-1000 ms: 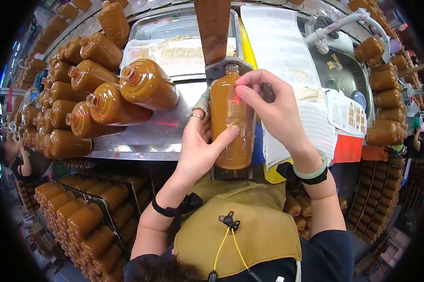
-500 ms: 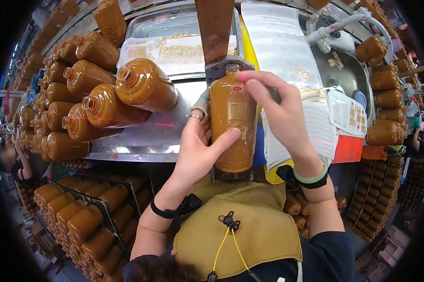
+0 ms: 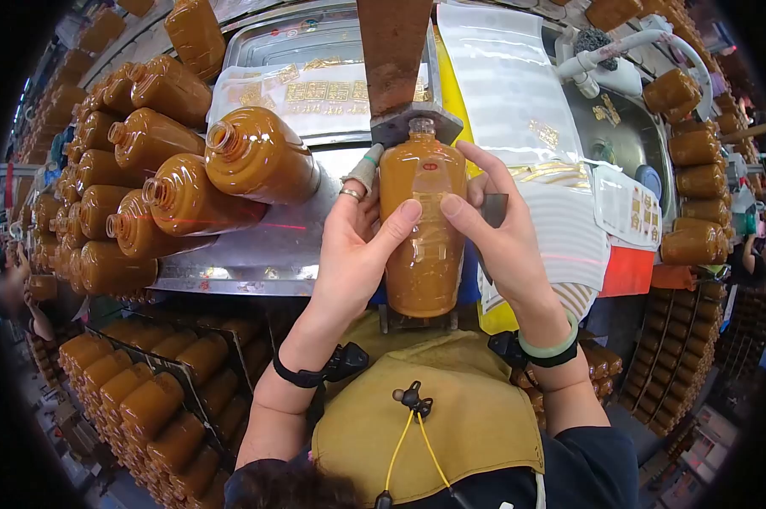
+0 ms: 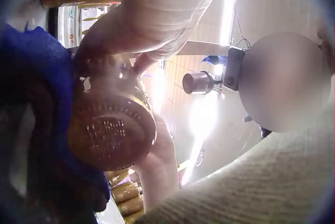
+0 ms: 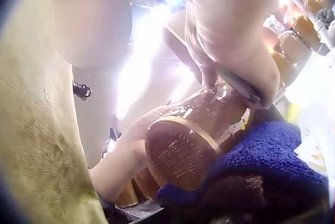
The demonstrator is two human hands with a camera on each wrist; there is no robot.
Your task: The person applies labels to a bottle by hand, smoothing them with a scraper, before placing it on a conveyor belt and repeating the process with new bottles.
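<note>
A glossy amber-brown bottle (image 3: 425, 271) lies just beyond the near right corner of the silver metal work surface (image 3: 222, 270), over dark-blue cloth (image 5: 272, 145). Its long axis runs away from the body, neck farthest. The left hand (image 3: 346, 254) grips its left side; equally near, the right hand (image 3: 508, 246) touches its right side, curled fingers holding a dark flat blade (image 3: 493, 209). Both thumbs press the upper face.

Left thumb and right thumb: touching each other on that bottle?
Apart. The head view shows the front of the bottle between left thumb and right thumb.
</note>
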